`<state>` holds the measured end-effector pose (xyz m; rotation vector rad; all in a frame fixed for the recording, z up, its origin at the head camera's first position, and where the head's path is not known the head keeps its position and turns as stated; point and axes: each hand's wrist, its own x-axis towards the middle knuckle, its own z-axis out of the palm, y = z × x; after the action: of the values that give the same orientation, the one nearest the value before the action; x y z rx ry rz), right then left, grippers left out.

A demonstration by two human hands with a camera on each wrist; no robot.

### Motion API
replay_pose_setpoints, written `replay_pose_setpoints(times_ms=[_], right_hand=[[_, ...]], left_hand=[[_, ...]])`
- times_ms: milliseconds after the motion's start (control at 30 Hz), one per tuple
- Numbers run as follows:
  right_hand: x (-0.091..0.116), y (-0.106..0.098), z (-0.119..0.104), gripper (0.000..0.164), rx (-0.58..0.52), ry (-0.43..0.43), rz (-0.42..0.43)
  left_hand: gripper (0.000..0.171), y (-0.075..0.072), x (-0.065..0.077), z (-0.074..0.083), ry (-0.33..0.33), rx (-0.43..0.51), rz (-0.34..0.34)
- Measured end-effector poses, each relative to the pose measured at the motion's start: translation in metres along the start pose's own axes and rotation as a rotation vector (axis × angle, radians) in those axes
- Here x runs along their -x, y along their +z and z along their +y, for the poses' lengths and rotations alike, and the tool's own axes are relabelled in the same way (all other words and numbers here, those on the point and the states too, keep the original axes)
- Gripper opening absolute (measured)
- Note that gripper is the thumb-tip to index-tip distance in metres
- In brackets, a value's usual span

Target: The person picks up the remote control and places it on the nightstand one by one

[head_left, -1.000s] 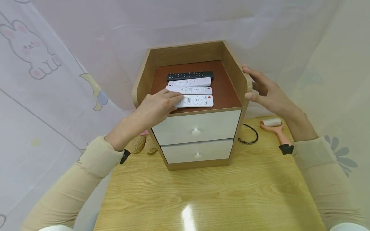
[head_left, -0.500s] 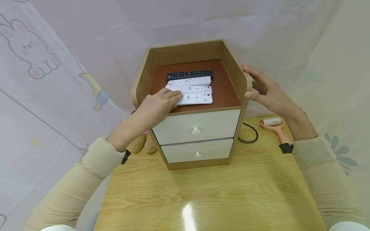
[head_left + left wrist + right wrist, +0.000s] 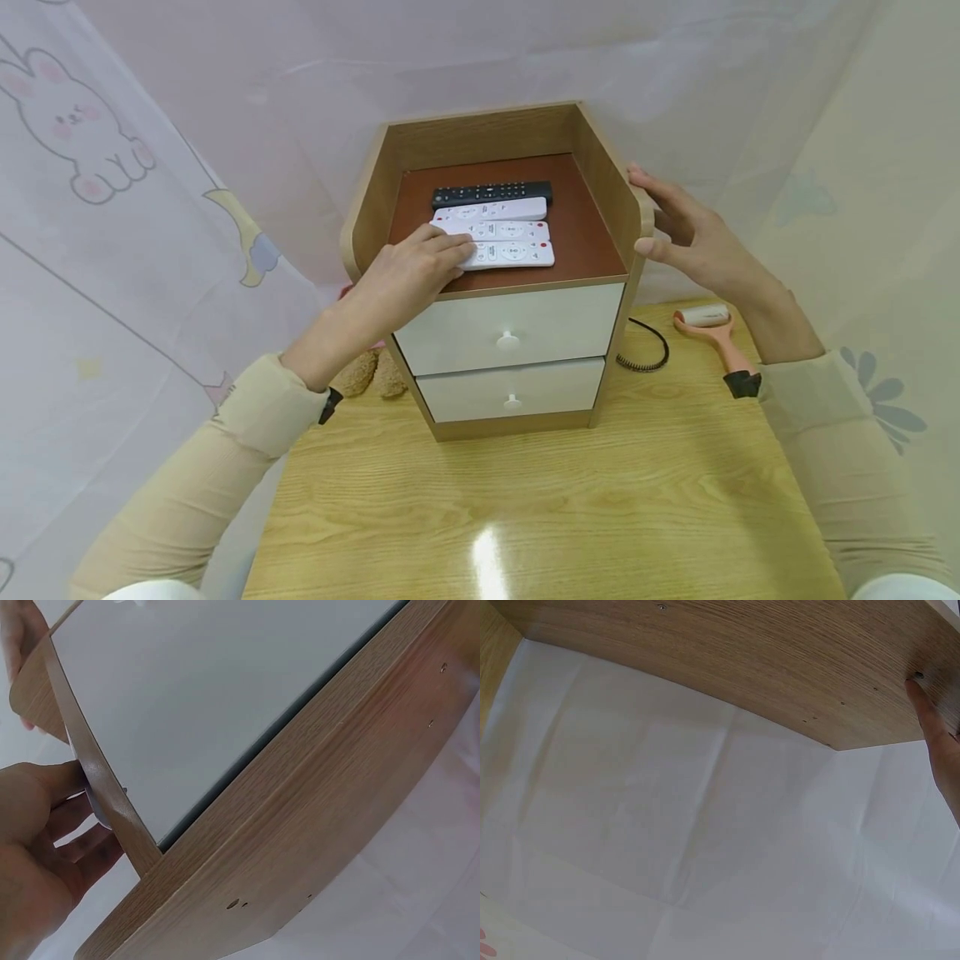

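Note:
My left hand (image 3: 408, 267) grips the left end of the front white remote control (image 3: 521, 254). This remote lies on the brown top of a wooden drawer cabinet (image 3: 603, 179). Behind it are two more white remotes, the middle one (image 3: 517, 231) and the rear one (image 3: 517, 208), then a black remote (image 3: 491, 196). In the left wrist view, curled fingers (image 3: 86, 844) surround a white end (image 3: 96, 806) at the top's edge. My right hand (image 3: 697, 237) rests on the cabinet's right side panel, fingers spread; the right wrist view shows one finger (image 3: 928, 712) against the wood.
Two white drawers, upper (image 3: 465, 333) and lower (image 3: 465, 396), face forward. A coiled black cord (image 3: 645, 367) and an orange lint roller (image 3: 720, 333) lie right of the cabinet on the wooden table (image 3: 600, 508). Fuzzy brown feet (image 3: 375, 375) show at left.
My left hand has pushed the front white remote slightly back, up against the middle white one. The right hand stays on the side panel.

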<state>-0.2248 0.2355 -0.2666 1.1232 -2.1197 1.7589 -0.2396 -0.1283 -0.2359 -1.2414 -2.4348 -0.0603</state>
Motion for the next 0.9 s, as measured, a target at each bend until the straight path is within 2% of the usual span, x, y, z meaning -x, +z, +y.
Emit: replay_pose_setpoints(times_ms=[500, 667, 767, 900], right_hand=[[0.000, 0.000, 0.000, 0.067, 0.003, 0.000, -0.001], [0.001, 0.000, 0.002, 0.067, -0.006, 0.000, -0.003], [0.001, 0.000, 0.003, 0.067, -0.006, 0.004, -0.005], [0.001, 0.000, 0.001, 0.067, 0.012, 0.009, 0.000]], left_hand=[[0.027, 0.006, -0.002, 0.002, -0.018, 0.009, 0.055], [0.034, 0.001, 0.002, 0.004, -0.061, -0.046, 0.024], [0.035, -0.006, 0.011, 0.006, -0.063, -0.059, 0.094], [0.029, -0.020, 0.033, 0.016, -0.006, 0.003, 0.322]])
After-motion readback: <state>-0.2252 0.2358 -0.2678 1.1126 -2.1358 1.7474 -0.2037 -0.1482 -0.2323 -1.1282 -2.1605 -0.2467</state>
